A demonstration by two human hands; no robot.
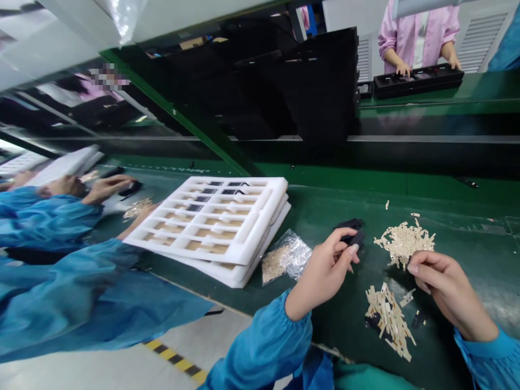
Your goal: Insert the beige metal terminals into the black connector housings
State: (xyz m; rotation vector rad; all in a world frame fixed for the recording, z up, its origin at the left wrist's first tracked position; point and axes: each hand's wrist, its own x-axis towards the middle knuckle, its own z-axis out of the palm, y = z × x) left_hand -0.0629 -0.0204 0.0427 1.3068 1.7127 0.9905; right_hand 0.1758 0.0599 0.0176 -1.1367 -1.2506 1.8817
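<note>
Hand, left: fingers pinching black parts over table. Hand, right: fingers pressed together beside cream pieces; cannot tell what they grip. Step, apparently: small-part handling. Next move, judged: calls for steady fingertip control.

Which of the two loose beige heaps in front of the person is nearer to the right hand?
The upper heap, farther from the person: the fingertips of the right hand are at its lower edge. The lower heap lies farther from them.
</note>
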